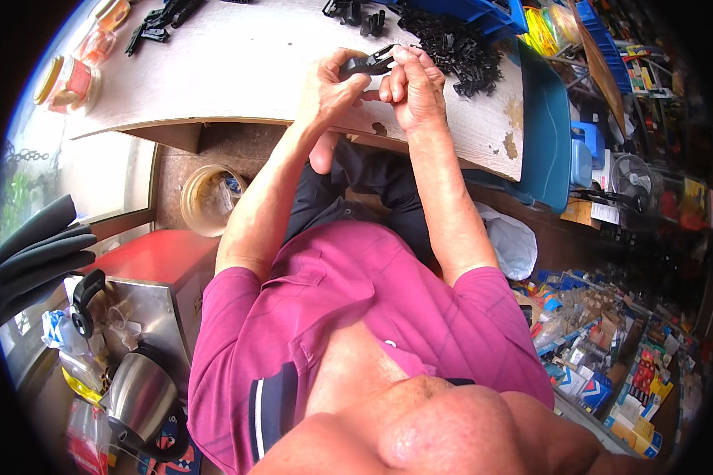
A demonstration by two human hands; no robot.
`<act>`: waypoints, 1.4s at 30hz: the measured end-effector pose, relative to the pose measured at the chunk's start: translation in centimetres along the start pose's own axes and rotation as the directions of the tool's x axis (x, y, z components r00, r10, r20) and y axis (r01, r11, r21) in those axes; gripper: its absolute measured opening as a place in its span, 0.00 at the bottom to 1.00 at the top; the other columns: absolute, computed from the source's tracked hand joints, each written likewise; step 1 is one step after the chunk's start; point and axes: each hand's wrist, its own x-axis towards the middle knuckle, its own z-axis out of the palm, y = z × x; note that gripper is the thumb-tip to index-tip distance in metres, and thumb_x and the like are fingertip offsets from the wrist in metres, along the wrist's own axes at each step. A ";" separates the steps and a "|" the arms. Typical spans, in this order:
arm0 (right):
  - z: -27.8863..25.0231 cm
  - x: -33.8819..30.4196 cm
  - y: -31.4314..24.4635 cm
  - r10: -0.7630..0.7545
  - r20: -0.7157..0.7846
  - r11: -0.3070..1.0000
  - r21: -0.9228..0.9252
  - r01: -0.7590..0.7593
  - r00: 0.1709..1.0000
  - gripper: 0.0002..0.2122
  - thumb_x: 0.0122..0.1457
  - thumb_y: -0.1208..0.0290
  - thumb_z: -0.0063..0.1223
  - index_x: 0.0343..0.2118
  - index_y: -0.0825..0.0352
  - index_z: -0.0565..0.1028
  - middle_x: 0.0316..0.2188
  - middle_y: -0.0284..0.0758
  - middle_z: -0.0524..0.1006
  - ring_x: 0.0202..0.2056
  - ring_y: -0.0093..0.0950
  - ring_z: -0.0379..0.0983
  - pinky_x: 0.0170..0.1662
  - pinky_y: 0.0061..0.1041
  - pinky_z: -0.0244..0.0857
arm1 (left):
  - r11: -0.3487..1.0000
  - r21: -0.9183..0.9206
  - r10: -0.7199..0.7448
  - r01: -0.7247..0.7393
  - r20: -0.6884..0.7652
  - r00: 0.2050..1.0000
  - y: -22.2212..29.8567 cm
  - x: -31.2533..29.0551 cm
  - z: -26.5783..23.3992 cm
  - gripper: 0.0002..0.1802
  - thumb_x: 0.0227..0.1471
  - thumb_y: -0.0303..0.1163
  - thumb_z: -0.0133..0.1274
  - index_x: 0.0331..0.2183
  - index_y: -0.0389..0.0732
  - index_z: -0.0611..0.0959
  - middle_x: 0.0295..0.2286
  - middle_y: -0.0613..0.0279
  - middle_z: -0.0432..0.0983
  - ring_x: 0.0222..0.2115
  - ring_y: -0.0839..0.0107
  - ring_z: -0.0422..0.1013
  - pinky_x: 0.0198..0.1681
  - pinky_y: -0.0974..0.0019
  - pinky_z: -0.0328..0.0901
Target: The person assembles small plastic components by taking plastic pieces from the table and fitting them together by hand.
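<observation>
We grip a small black plastic clip (pixel 370 62) between our left hand (pixel 333 83) and right hand (pixel 413 83), fingers closed on it, above the worn wooden table (pixel 245 71) near a heap of black clips (pixel 455 51).

A small black plastic clip (pixel 370 62) is sitting pinched between the fingertips of both hands, lying roughly level just above the worn wooden tabletop, its middle showing while its ends are being covered by fingers.
</observation>
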 end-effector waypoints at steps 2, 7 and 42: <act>-0.3 0.0 0.4 -0.005 0.004 1.000 0.000 0.005 1.000 0.06 0.54 0.70 0.59 0.29 0.65 0.75 0.08 0.27 0.63 0.09 0.20 0.60 0.15 0.22 0.62 | 0.998 0.053 0.023 -0.024 0.020 1.000 -0.2 0.1 -0.1 0.16 0.46 0.25 0.55 0.40 0.34 0.79 0.22 0.65 0.75 0.19 0.80 0.70 0.23 0.75 0.67; -0.6 -0.1 0.9 -0.017 0.017 1.000 0.007 0.017 1.000 0.06 0.54 0.70 0.59 0.30 0.66 0.75 0.08 0.27 0.63 0.09 0.20 0.60 0.15 0.22 0.62 | 0.993 0.112 0.035 -0.038 0.032 0.999 -0.7 0.5 -0.1 0.16 0.45 0.26 0.55 0.40 0.34 0.79 0.22 0.64 0.75 0.20 0.79 0.70 0.23 0.74 0.66; -0.5 -1.9 2.2 -0.041 -0.165 0.993 -0.116 0.022 0.985 0.11 0.54 0.67 0.62 0.30 0.68 0.71 0.11 0.28 0.66 0.09 0.18 0.58 0.14 0.23 0.62 | 0.996 0.091 -0.004 0.010 -0.071 0.998 0.3 0.3 0.9 0.11 0.53 0.35 0.57 0.32 0.36 0.82 0.21 0.66 0.76 0.19 0.81 0.68 0.22 0.76 0.65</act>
